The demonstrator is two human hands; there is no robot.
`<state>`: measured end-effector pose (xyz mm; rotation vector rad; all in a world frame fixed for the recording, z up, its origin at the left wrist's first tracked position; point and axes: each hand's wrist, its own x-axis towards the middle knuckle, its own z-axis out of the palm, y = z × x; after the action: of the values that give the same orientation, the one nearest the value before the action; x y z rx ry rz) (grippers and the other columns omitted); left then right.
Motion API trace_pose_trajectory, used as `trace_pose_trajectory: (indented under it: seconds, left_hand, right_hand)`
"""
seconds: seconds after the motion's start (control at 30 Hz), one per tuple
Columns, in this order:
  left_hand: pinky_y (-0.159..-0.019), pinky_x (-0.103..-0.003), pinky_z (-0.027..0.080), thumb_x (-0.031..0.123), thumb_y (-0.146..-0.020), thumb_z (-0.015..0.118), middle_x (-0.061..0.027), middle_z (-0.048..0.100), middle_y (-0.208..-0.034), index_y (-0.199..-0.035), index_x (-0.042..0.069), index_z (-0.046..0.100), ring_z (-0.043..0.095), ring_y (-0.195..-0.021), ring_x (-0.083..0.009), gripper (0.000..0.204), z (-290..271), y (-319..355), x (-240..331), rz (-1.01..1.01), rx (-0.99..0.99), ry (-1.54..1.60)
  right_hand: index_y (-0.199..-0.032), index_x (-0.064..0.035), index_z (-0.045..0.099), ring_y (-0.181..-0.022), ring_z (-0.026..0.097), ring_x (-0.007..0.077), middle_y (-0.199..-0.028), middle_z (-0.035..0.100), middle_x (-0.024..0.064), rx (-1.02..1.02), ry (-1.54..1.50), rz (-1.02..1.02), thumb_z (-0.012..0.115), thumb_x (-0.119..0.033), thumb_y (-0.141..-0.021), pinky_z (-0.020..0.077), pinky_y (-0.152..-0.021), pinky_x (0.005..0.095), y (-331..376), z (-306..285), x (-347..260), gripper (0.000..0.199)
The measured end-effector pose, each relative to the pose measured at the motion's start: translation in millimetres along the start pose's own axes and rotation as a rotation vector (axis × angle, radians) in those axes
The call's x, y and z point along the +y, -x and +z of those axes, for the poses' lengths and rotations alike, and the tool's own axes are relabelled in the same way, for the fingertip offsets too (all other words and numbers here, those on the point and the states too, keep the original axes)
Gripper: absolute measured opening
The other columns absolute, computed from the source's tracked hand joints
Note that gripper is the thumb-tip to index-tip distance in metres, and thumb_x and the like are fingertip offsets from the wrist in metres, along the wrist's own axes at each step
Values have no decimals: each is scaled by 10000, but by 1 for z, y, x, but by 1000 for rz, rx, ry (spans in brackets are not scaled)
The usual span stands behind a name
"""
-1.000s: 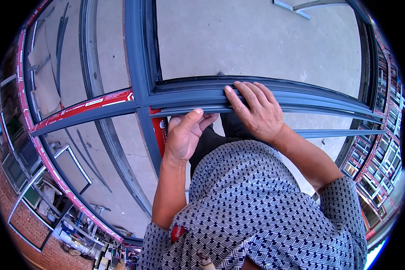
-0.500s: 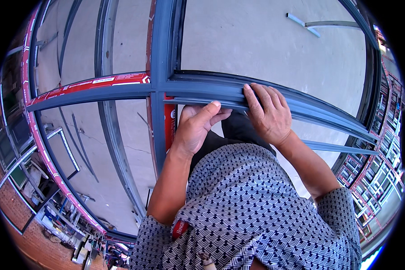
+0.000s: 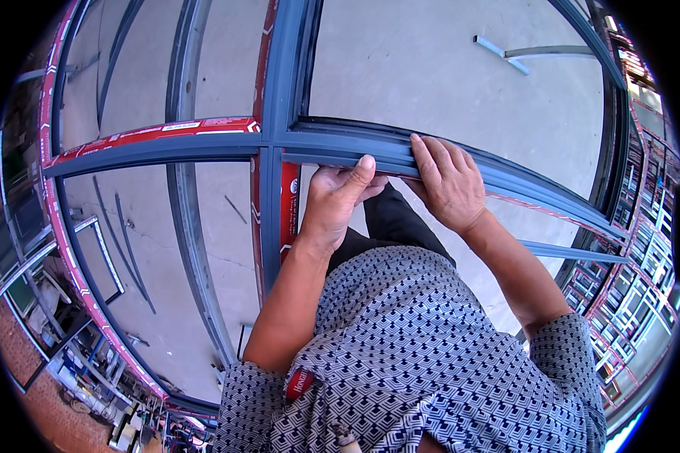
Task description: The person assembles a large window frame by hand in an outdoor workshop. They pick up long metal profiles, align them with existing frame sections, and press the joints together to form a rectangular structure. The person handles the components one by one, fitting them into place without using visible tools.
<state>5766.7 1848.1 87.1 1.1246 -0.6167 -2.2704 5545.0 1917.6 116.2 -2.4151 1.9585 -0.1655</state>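
Pressing a dark strip (image 3: pixel 370 155) into the grey window frame's (image 3: pixel 279 151) horizontal bar, beside the centre crossing: left hand (image 3: pixel 338 198) pinched it, right hand (image 3: pixel 449 180) lay flat, fingers spread. Next likely needed pressure farther along.

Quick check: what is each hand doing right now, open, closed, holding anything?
Left hand: closed, gripping the grey frame bar, thumb on top.
Right hand: open, fingers flat on the same bar.
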Motion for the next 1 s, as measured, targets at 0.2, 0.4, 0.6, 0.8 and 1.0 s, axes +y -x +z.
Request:
trace_pose_trajectory:
  seconds: [0.2, 0.4, 0.6, 0.8, 1.0]
  left_hand:
    - [-947, -331, 630, 331, -1084, 707, -106, 750, -1137, -1194, 23, 692, 749, -1049, -181, 327, 7, -2, 2, 39, 27, -25]
    - [-957, -335, 622, 350, -1080, 713, -117, 749, -1165, -1215, 20, 696, 750, -1046, -182, 358, 9, -5, -2, 22, 8, -40]
    - [-967, -347, 620, 373, -1078, 713, -136, 750, -1157, -1233, -1, 687, 755, -1054, -202, 405, 13, -5, 0, 8, 32, -63]
    - [-934, -353, 626, 329, -1055, 755, -126, 742, -1148, -1247, -19, 662, 763, -1015, -205, 408, 15, -8, -5, 6, 32, -40]
    - [-927, -345, 627, 330, -1060, 749, -122, 743, -1147, -1239, -8, 662, 765, -1012, -200, 392, 13, -8, -7, 25, 31, -75]
  right_hand:
    - [-1508, -18, 532, -1209, 643, 327, -1339, 650, 143, -41, -19, 15, 752, -396, -945, 516, -1046, 454, -9, -12, -1, 713]
    - [-1363, -10, 633, -1126, 669, 338, -1244, 692, 160, -96, -123, 135, 668, -461, -1015, 551, -966, 453, -20, -8, 1, 571]
    - [-1298, -20, 664, -1074, 686, 334, -1163, 711, 155, -109, -105, 148, 662, -498, -1023, 569, -912, 448, -23, -4, 2, 551]
    - [-1153, -16, 691, -957, 698, 340, -988, 699, 161, -186, -132, 179, 638, -592, -1012, 577, -855, 452, -30, -6, 9, 595]
    - [-1187, -7, 679, -913, 684, 344, -969, 678, 176, -290, -140, 237, 590, -572, -1030, 586, -787, 448, -34, -11, 10, 593]
